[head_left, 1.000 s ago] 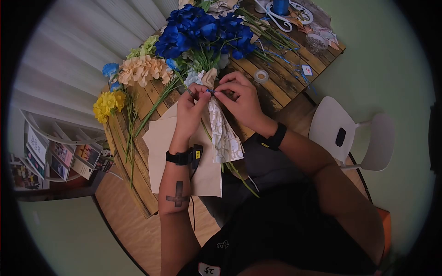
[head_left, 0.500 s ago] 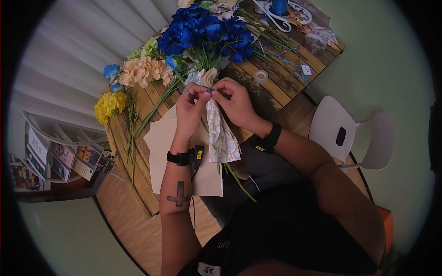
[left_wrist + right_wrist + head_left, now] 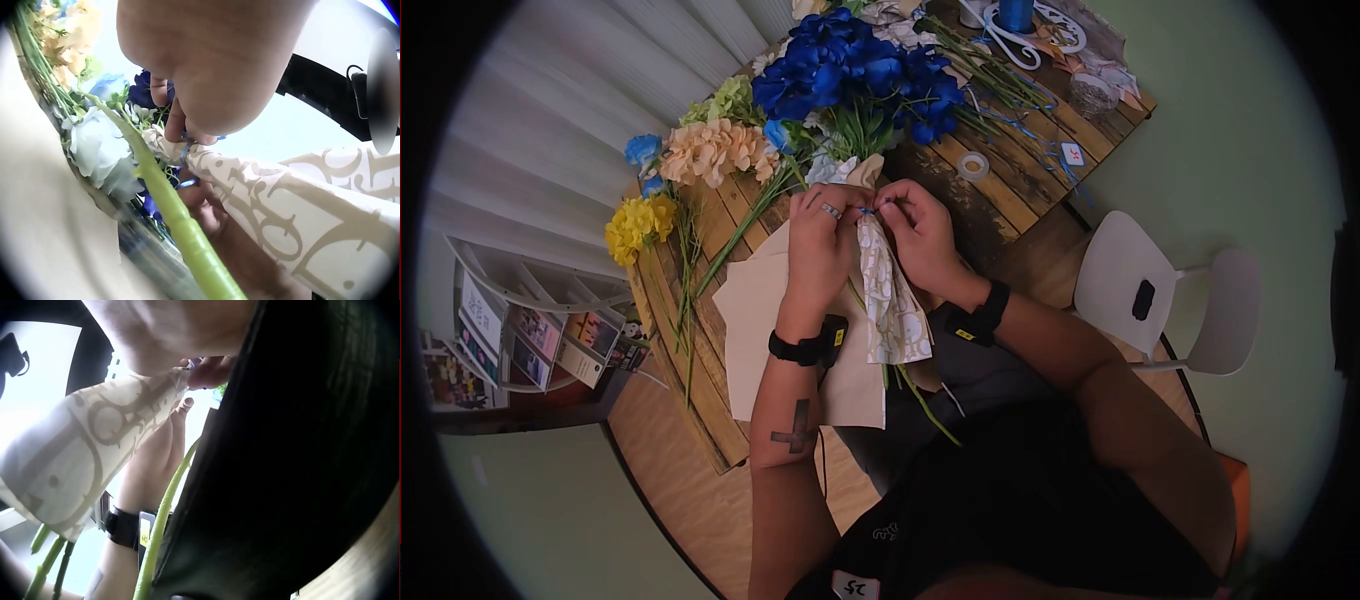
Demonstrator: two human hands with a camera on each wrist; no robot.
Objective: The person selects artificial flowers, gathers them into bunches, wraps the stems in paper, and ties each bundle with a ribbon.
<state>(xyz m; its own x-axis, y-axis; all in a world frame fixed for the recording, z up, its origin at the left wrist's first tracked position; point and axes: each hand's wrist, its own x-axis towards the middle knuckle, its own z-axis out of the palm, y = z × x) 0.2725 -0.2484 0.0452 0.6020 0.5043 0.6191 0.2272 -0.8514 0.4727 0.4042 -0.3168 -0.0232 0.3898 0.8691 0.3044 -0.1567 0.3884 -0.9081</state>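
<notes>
Both hands meet at the gathered neck of a bouquet wrapped in white paper with beige lettering [image 3: 894, 320]. A thin blue ribbon [image 3: 185, 152] circles that neck. My left hand [image 3: 818, 240], a ring on one finger and its back turned up, pinches the ribbon at the left side. Across from it my right hand [image 3: 922, 240] has thumb and curled finger together on the ribbon at the right side. Dark blue flowers [image 3: 840, 70] spread beyond the hands, and green stems [image 3: 47, 565] poke out of the paper's lower end. The left fingertips are partly hidden in the head view.
Peach flowers [image 3: 715, 150] and yellow flowers [image 3: 640, 228] lie on the slatted wooden table [image 3: 1025, 195] at left. Beige sheets [image 3: 770, 330] lie beneath the left forearm. A tape roll [image 3: 972, 166] sits right of the bouquet; a white chair [image 3: 1130, 280] stands beyond the table's right edge.
My left hand has rolled over, so its back and ring now face up. The fingertips of both hands have moved slightly apart along the ribbon.
</notes>
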